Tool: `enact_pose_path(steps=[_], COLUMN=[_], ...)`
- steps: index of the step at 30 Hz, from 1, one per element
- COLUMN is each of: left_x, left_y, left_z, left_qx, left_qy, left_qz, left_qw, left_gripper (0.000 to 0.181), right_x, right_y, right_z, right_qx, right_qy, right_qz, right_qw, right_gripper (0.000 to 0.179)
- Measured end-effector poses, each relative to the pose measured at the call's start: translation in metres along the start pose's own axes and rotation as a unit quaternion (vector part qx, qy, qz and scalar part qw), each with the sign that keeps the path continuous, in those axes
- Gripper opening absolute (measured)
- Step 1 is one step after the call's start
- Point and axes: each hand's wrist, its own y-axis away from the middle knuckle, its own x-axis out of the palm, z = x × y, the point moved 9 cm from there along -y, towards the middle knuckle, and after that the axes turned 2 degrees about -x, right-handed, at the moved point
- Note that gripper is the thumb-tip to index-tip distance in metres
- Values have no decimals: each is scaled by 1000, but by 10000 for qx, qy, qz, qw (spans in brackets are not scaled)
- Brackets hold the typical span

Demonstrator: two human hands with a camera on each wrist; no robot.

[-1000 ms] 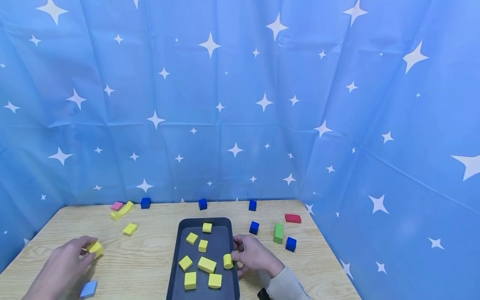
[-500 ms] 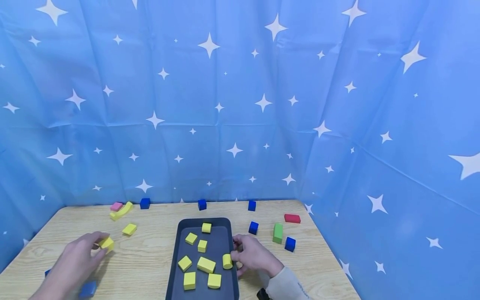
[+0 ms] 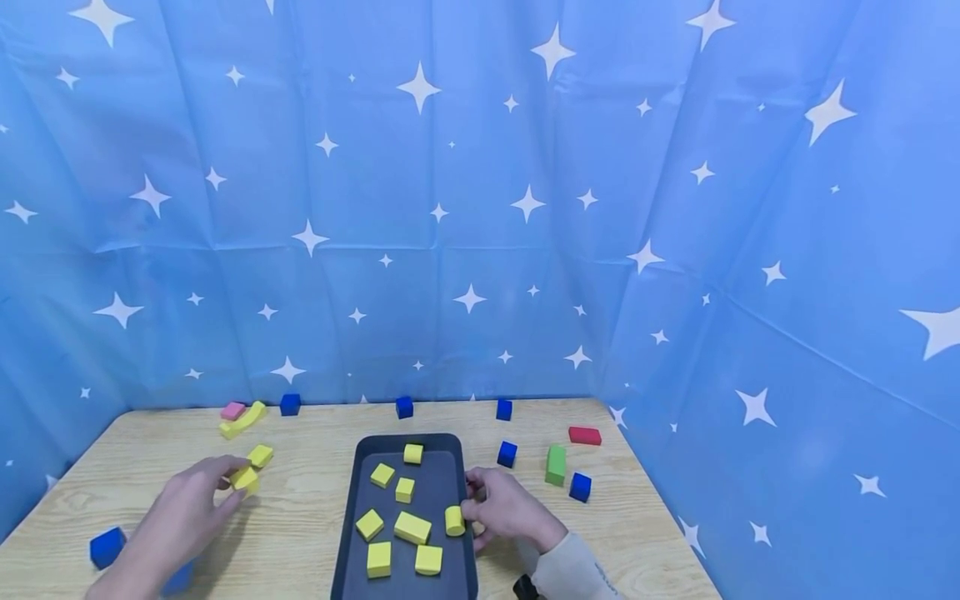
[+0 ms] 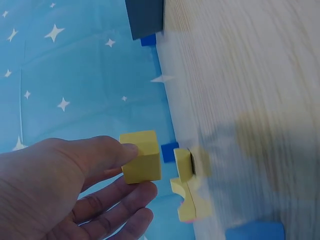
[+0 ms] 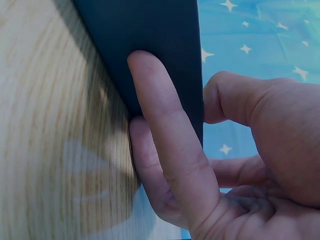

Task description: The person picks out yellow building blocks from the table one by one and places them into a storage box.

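Note:
Pinched between thumb and fingers of my left hand (image 3: 180, 517) is a yellow block (image 3: 245, 480), raised above the table's left side; the left wrist view shows this block (image 4: 141, 162) close up. Just behind it lies a flat yellow block (image 3: 262, 455), with a curved yellow block (image 3: 243, 422) farther back. My right hand (image 3: 513, 507) grips the right edge of a dark tray (image 3: 435, 479), thumb over the rim and fingers along the outer wall (image 5: 165, 30). Several yellow blocks, including a cylinder (image 3: 454, 521) by the right thumb, lie in the tray.
Blue cubes stand along the back, among them one cube (image 3: 405, 407) behind the tray. At right are a green block (image 3: 556, 464), a red block (image 3: 585, 436) and a blue cube (image 3: 581, 487). Another blue cube (image 3: 107, 547) sits beside my left forearm. A starry curtain (image 3: 465, 208) borders the table.
My left hand has carried the yellow block rightward and away from me, toward the flat yellow block. The blue cube at far left has come into view. The right hand and tray stay put.

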Motion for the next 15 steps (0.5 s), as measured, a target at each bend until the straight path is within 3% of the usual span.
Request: enact_pose_path(steps=[6, 15], left_x=[-2, 4], left_y=[1, 4], left_z=[-20, -44], left_qx=[299, 453], left_qy=[70, 155], left_qz=[-181, -108], left_qw=[9994, 9988], left_gripper=[40, 43], right_x=[-1, 0], right_y=[-1, -1], right_z=[0, -1], right_qx=[-20, 65], right_qy=[18, -19], right_qz=[-27, -21], right_qw=[10000, 10000], right_gripper=[46, 49])
